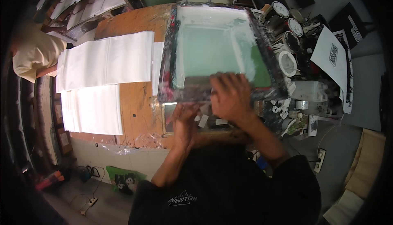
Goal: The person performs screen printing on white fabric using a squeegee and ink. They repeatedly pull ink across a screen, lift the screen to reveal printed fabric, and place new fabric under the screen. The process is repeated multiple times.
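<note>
A silk-screen frame (272, 61) with a dark, paint-stained border lies in front of me. Its pale green mesh (208, 47) carries white ink smears, with a brighter green patch at the right. My right hand (232, 96) reaches over the near border, fingers bent over a brownish squeegee (197, 81) inside the frame. Part of that squeegee is hidden under the hand. Below the near border, my left hand (186, 116) is closed at the frame's edge; its fingertips are partly hidden and somewhat blurred.
White sheets (104, 61) lie on the wooden table (139, 112) to the left, where another person (39, 53) stands. Ink cans (287, 63), a translucent jug (309, 90) and a tape roll (302, 104) crowd the right side. A printed white sheet (329, 57) stands beyond them.
</note>
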### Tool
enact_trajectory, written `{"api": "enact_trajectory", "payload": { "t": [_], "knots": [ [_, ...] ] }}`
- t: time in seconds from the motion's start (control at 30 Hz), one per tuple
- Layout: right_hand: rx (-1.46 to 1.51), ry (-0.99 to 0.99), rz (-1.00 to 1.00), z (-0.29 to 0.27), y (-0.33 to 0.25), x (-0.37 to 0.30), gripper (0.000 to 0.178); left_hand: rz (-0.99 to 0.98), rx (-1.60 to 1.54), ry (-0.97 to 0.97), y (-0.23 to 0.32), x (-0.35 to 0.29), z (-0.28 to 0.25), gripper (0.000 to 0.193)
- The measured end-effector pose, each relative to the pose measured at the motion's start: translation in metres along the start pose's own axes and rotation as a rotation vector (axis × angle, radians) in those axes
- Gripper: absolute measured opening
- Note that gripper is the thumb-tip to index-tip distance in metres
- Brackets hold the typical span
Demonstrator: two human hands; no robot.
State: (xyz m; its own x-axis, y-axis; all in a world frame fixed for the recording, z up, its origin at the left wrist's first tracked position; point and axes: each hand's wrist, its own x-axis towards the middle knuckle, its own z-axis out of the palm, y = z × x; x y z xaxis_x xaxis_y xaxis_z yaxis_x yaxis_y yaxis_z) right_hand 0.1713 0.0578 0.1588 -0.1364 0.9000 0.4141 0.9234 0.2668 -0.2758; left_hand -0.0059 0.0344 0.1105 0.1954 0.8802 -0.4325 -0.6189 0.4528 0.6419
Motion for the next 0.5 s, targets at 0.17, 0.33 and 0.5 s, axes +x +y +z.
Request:
{"api": "enact_trajectory", "payload": {
  "t": [0.17,0.33,0.5],
  "knots": [
    [-0.067,0.066,-0.112,-0.06,0.014,0.09,0.015,0.352,0.511,-0.12,0.046,0.057,0.025,0.01],
    [-0.004,0.031,-0.049,-0.096,0.029,0.157,0.021,0.802,1.688,0.507,-0.014,0.178,-0.079,0.016],
    [0.075,-0.226,0.058,-0.116,0.049,0.211,0.032,0.907,1.771,0.423,-0.019,0.185,-0.075,0.009]
  ]
}}
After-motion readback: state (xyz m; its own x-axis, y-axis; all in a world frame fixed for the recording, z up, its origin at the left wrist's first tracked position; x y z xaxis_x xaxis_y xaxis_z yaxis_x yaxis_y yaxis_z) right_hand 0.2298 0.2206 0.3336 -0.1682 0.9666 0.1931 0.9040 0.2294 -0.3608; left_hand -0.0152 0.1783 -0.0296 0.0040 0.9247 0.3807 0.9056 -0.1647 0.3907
